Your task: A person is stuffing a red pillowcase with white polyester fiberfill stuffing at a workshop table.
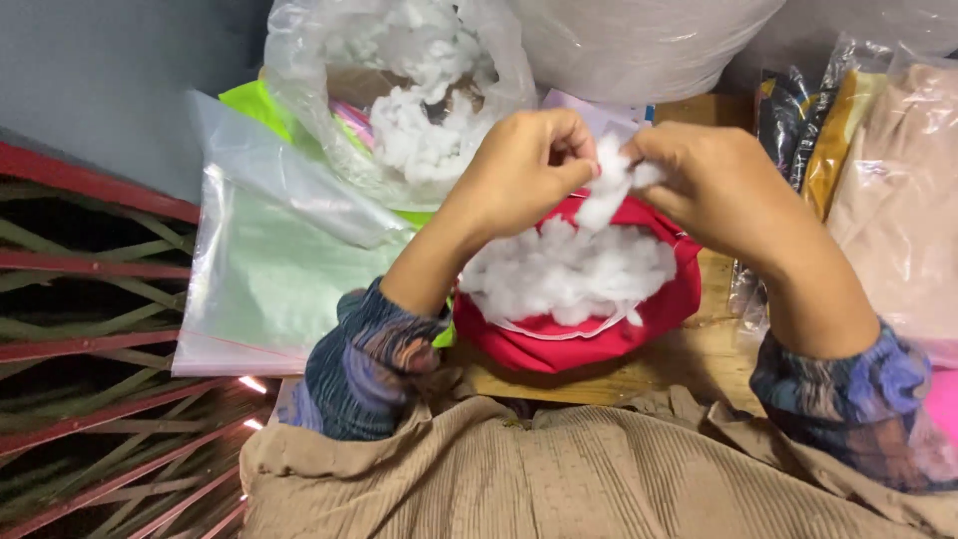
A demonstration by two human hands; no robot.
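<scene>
From the head camera we look down on our two hands meeting above a red fabric pouch [589, 334] heaped with white fluffy stuffing [564, 269]. The pouch sits near the middle of the wooden worktop [689, 364], its open mouth facing up toward us and its long axis running from about 8 o'clock to 2 o'clock, with the higher end at the 2 o'clock side.

Our left hand [524, 165] is clenched in a pinch grip on a small tuft of white stuffing [611, 190], and our right hand [709, 185] pinches the same tuft from the 3 o'clock side. The tuft hangs between the two grips, stretched roughly upright, its lower end touching the heap in the pouch. Both wrists wear dark patterned sleeves [369, 364].

At 11 o'clock from the pouch stands a clear plastic bag of loose white stuffing [414, 110], its mouth gaping toward us. At 9 o'clock lies a flat clear plastic sheet bag [274, 269], slumped over the worktop edge beside a red and green lattice [90, 329]. At 3 o'clock lean clear packets of folded cloth [893, 190], beige and mustard. A large pale plastic sack [639, 40] fills 12 o'clock. Tan ribbed cloth [579, 479] covers our lap at 6 o'clock.
</scene>
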